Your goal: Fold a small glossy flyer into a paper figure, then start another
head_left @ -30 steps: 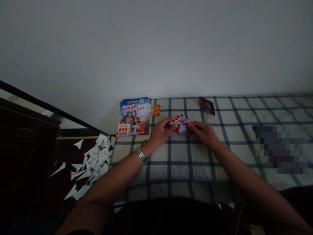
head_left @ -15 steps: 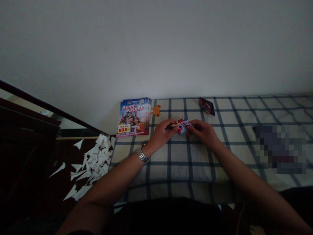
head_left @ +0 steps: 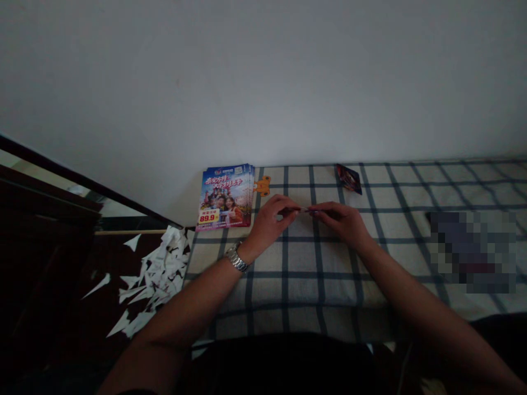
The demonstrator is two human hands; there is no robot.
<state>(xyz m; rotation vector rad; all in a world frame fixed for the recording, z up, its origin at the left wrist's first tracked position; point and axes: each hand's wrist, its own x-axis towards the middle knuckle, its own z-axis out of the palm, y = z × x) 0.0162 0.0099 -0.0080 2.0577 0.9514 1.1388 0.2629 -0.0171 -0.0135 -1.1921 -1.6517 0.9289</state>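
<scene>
Both hands meet above the checked cloth (head_left: 298, 285), the paper (head_left: 304, 209) pinched between them. The left hand (head_left: 272, 220) grips its near end, thumb against fingers; the right hand (head_left: 345, 220) grips the other end likewise. The work looks partway: the paper is small enough to suggest it has been folded, and a dark folded piece (head_left: 349, 179) lies apart, near the wall (head_left: 263, 82). The flyers (head_left: 224, 197) lie flat in a stack beside the orange bear (head_left: 262, 186), seemingly unfolded; how many there are cannot be counted.

The paper shows almost edge-on, so its print and creases are hard to read, and the fingers cover both ends. Pixelation masks an object (head_left: 469, 249) at the right. White scraps (head_left: 160, 274) on the floor are partly hidden by the left forearm.
</scene>
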